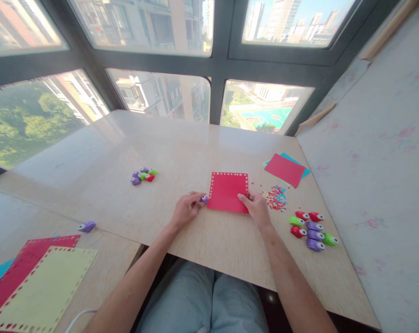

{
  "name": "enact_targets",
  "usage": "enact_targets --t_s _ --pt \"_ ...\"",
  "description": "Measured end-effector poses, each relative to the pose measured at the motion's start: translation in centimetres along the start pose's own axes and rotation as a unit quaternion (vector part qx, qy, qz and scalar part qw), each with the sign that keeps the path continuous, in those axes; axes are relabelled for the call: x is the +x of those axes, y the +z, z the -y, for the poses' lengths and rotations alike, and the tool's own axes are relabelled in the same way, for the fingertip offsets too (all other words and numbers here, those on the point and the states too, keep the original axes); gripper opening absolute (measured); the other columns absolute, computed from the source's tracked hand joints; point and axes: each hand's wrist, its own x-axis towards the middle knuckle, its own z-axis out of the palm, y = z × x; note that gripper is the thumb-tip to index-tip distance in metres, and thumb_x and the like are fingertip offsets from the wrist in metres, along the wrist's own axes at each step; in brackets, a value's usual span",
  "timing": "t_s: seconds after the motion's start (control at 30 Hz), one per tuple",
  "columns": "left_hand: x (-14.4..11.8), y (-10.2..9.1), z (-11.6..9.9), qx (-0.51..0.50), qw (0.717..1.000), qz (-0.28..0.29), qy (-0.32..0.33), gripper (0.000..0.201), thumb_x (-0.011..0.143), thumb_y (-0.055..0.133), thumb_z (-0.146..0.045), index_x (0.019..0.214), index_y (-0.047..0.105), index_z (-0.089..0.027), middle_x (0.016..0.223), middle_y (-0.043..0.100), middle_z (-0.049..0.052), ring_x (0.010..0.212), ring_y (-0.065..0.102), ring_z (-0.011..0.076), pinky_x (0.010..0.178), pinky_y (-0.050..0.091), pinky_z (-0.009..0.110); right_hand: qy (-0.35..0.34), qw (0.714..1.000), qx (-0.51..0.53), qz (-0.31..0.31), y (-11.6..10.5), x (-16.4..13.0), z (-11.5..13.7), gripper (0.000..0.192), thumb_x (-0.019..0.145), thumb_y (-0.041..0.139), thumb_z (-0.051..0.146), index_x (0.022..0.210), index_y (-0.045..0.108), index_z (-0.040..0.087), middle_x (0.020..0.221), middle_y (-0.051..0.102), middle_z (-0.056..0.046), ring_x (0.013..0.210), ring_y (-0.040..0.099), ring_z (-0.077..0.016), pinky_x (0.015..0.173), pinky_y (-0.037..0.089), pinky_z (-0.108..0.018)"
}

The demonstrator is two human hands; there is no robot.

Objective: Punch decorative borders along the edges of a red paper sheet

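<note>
Gripping a small purple paper punch [203, 199] at the left edge of the red card [228, 192], the left hand [185, 210] was clenched on it; the right hand [256, 209] pinned the card's lower right corner to the table [181, 152]. Risk noted: card could slip, skewing the hole border. Confetti [275, 196] lay near and might scatter.
</note>
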Motion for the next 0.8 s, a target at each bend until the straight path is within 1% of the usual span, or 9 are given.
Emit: enact_targets --t_s 0.13,0.3,0.5,0.67,0.8 --pt "-0.02 0.01 0.09 0.009 1.000 -0.002 0.015 0.027 0.085 0.060 -0.015 0.110 0.068 -0.019 0.097 0.067 0.006 0.062 0.053 0.0094 0.062 0.044 0.022 -0.008 1.000 -0.005 -0.005 0.00 0.04 -0.11 0.042 0.076 0.063 0.053 0.092 0.072 0.015 0.070 0.069 -0.004 0.069 0.064 -0.0232 0.060 0.050 -0.030" --pt "-0.01 -0.01 0.12 0.000 1.000 0.001 0.015 0.027 0.085 0.059 -0.017 0.110 0.068 -0.019 0.100 0.067 0.006 0.068 0.057 0.0113 0.064 0.046 0.023 -0.012 1.000 -0.002 -0.003 -0.01 0.01 -0.18 0.041 0.077 0.063 0.052 0.091 0.071 0.015 0.068 0.067 -0.004 0.067 0.062 -0.0220 0.059 0.049 -0.030" --pt "0.01 -0.01 0.18 -0.012 1.000 -0.005 0.016 0.027 0.086 0.059 -0.018 0.111 0.068 -0.019 0.098 0.067 0.006 0.065 0.056 0.0103 0.060 0.045 0.022 -0.017 1.000 -0.011 -0.007 -0.02 -0.06 0.10 0.039 0.077 0.063 0.051 0.088 0.070 0.014 0.064 0.064 -0.002 0.065 0.061 -0.0205 0.057 0.047 -0.028" --pt "0.03 -0.07 0.05 -0.021 1.000 -0.004 0.013 0.027 0.086 0.059 -0.018 0.111 0.068 -0.019 0.097 0.067 0.007 0.065 0.056 0.0102 0.057 0.043 0.021 -0.018 1.000 -0.003 -0.004 -0.06 -0.14 0.38 0.039 0.077 0.063 0.051 0.087 0.070 0.013 0.067 0.065 -0.003 0.064 0.060 -0.0201 0.056 0.046 -0.027" --pt "0.01 -0.05 0.06 -0.021 1.000 -0.003 0.013 0.028 0.085 0.059 -0.018 0.111 0.069 -0.019 0.098 0.067 0.007 0.066 0.057 0.0104 0.058 0.043 0.021 -0.011 1.000 -0.006 -0.004 -0.09 -0.21 0.55 0.040 0.077 0.063 0.051 0.090 0.070 0.013 0.071 0.068 -0.005 0.067 0.062 -0.0209 0.057 0.047 -0.027"
